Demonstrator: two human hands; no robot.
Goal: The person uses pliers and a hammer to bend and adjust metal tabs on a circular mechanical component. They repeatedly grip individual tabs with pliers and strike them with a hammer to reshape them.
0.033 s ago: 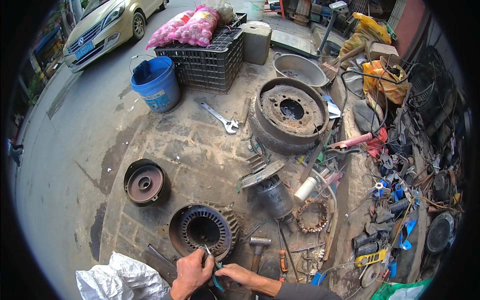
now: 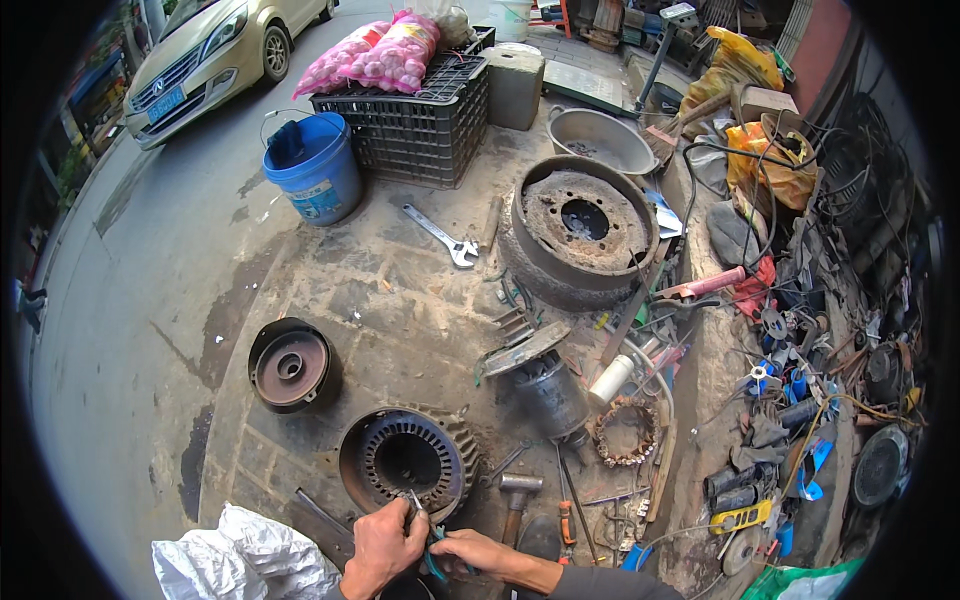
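Head view: a fisheye look down at a stained concrete pavement (image 2: 400, 300) crowded with motor parts and tools.
Left hand: the left hand (image 2: 385, 545) sits at the pavement's near edge, fingers curled together around a small metal tool (image 2: 412, 503) whose tip meets the rim of the stator.
Right hand: the right hand (image 2: 478, 551) lies just beside the left, fingers clamped on teal-handled pliers (image 2: 436, 560).
Stator: the stator housing (image 2: 405, 462), a round finned metal shell with a ring of slotted teeth around a dark bore, lies flat by the near edge, touching the left hand's tool.
End cover: a dark, rusty, bowl-shaped end cover (image 2: 292, 366) rests to the left of the stator, apart from it.
Rotor: a dull grey cylinder, the rotor (image 2: 545, 392), stands tilted to the right of the stator with a flat finned plate on top.
Copper winding: a ragged ring of copper winding (image 2: 624, 431) lies just right of the rotor.
Hammer: a hammer (image 2: 518, 492) with a steel head lies near the right hand.
Wheel: a rusted wheel rim in a worn tyre (image 2: 580, 232) lies at the far middle.
Wrench: a shiny adjustable wrench (image 2: 440, 236) lies left of the wheel.
Bucket and crate: a blue plastic bucket (image 2: 315, 170) stands beside a black latticed crate (image 2: 415, 120) holding pink mesh sacks (image 2: 385, 50).
Plastic sheet: crumpled white plastic sheet (image 2: 240, 560) fills the near left corner.
Right side: tangled wires and scrap, too cluttered to tell apart.
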